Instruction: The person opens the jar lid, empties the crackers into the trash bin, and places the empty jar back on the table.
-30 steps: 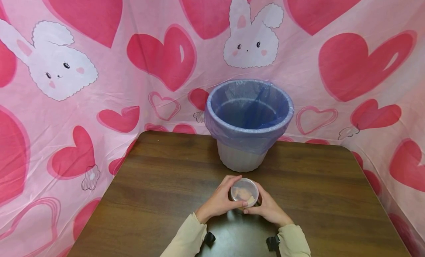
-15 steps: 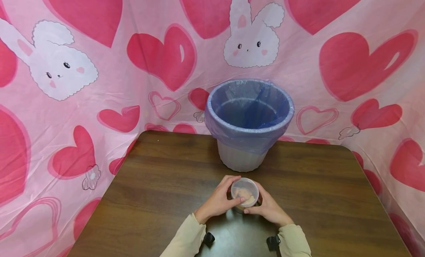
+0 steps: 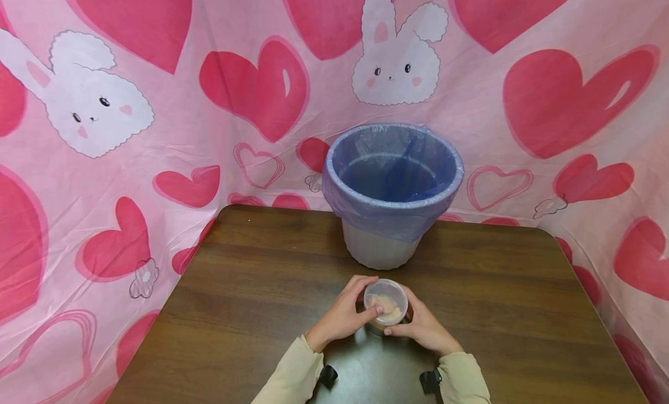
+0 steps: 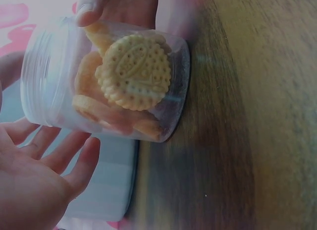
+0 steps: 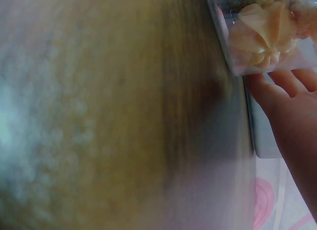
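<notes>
A clear plastic jar [image 4: 176, 56] of biscuits stands on the wooden table, with a translucent ribbed lid [image 3: 385, 294] on top. My left hand [image 3: 342, 316] grips the lid from the left, its thumb on the near side and fingers spread round the far side. My right hand [image 3: 425, 328] holds the jar's body from the right, thumb in front. Through the wall in the left wrist view shows a round scalloped biscuit [image 4: 133, 71] among several others. A swirl-shaped cookie [image 5: 265, 31] is visible inside in the right wrist view.
Just behind the jar stands a white bin [image 3: 381, 250] with a blue-purple liner [image 3: 394, 205] folded over its rim. Under both is the brown wood-grain table [image 3: 251, 299]. A pink cloth [image 3: 324, 90] with hearts and rabbits hangs behind and along the sides.
My left thumb has shifted back and to the left along the lid's near edge. The right hand and the jar keep nearly the same place.
</notes>
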Demonstrator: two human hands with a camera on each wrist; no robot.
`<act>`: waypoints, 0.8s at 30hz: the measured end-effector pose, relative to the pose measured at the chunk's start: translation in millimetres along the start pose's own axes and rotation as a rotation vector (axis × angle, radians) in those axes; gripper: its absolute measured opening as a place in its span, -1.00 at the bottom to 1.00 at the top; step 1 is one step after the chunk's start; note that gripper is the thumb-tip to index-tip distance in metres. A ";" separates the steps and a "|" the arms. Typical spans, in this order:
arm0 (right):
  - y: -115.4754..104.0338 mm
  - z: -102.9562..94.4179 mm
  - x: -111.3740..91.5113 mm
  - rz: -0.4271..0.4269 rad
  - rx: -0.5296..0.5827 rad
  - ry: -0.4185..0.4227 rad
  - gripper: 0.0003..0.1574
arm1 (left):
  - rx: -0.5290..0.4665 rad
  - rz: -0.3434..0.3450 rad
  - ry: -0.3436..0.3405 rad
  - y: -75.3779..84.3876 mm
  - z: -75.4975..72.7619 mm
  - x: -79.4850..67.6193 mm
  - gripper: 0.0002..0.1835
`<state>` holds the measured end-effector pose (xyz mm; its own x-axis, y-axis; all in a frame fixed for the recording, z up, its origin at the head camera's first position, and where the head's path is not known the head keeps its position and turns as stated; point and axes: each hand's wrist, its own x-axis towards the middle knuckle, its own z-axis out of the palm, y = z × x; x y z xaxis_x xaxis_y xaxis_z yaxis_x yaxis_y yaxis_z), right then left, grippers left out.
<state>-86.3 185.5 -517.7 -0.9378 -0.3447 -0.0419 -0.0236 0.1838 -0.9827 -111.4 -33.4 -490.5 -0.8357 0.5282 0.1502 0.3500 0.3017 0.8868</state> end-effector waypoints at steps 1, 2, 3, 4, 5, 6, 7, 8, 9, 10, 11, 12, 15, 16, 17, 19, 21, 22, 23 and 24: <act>-0.3 0.0 0.0 -0.003 0.003 -0.002 0.17 | -0.006 -0.003 0.000 0.0 -0.1 -0.1 -0.39; -0.4 0.0 0.0 -0.006 0.006 -0.003 0.17 | -0.011 -0.005 0.001 0.0 -0.1 -0.2 -0.39; -0.5 0.1 0.0 -0.009 0.007 -0.003 0.17 | -0.015 -0.006 0.001 -0.2 -0.1 -0.2 -0.40; -0.5 0.0 0.0 -0.012 0.007 -0.003 0.17 | -0.016 -0.006 0.002 -0.2 -0.1 -0.3 -0.40; -0.4 0.0 0.1 -0.014 0.006 -0.003 0.16 | -0.018 -0.007 0.002 -0.2 -0.2 -0.4 -0.41; -0.1 0.0 0.1 -0.017 0.006 -0.003 0.16 | -0.017 -0.009 0.003 -0.2 -0.2 -0.5 -0.41; 0.3 -0.1 0.2 -0.020 0.004 -0.003 0.16 | -0.017 -0.010 0.005 0.0 -0.3 -0.6 -0.41; 0.6 -0.2 0.4 -0.022 0.004 -0.003 0.16 | -0.016 -0.010 0.005 0.3 -0.5 -0.8 -0.42; 0.9 -0.3 0.5 -0.025 0.005 -0.004 0.16 | -0.017 -0.011 0.005 0.7 -0.6 -1.0 -0.42; 1.2 -0.4 0.6 -0.027 0.004 -0.004 0.15 | -0.018 -0.012 0.006 1.2 -0.9 -1.2 -0.42; 1.4 -0.3 0.7 -0.029 0.004 -0.004 0.15 | -0.018 -0.014 0.007 1.5 -1.0 -1.5 -0.42; 1.6 -0.3 0.7 -0.030 0.003 -0.005 0.15 | -0.020 -0.016 0.009 1.8 -1.2 -1.8 -0.42; 1.3 -0.2 0.9 -0.029 0.001 -0.006 0.15 | -0.019 -0.020 0.013 2.3 -2.0 -2.6 -0.42; 1.0 -0.1 0.9 -0.027 -0.001 -0.005 0.16 | -0.017 -0.020 0.015 2.4 -2.3 -2.8 -0.42; 0.7 0.0 0.9 -0.024 0.000 -0.006 0.16 | -0.016 -0.021 0.016 2.2 -2.5 -3.0 -0.42; -0.3 0.0 0.9 -0.018 0.002 -0.006 0.16 | -0.012 -0.023 0.016 1.8 -3.1 -3.2 -0.43; -1.2 0.2 0.8 -0.015 0.001 -0.005 0.18 | -0.009 -0.024 0.014 1.5 -3.7 -3.0 -0.43; -1.6 0.1 0.7 -0.013 0.000 -0.004 0.18 | -0.008 -0.028 0.012 1.4 -4.0 -2.8 -0.43; -1.8 0.1 0.7 -0.012 -0.002 -0.003 0.18 | -0.007 -0.030 0.010 1.6 -4.3 -2.7 -0.43; -2.1 0.2 0.7 -0.012 -0.004 -0.002 0.18 | -0.006 -0.033 0.008 1.8 -4.5 -2.6 -0.43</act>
<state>-86.8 184.7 -515.7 -0.9366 -0.3489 -0.0307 -0.0362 0.1838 -0.9823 -110.6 -37.8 -487.3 -0.8503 0.5115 0.1240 0.3192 0.3139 0.8942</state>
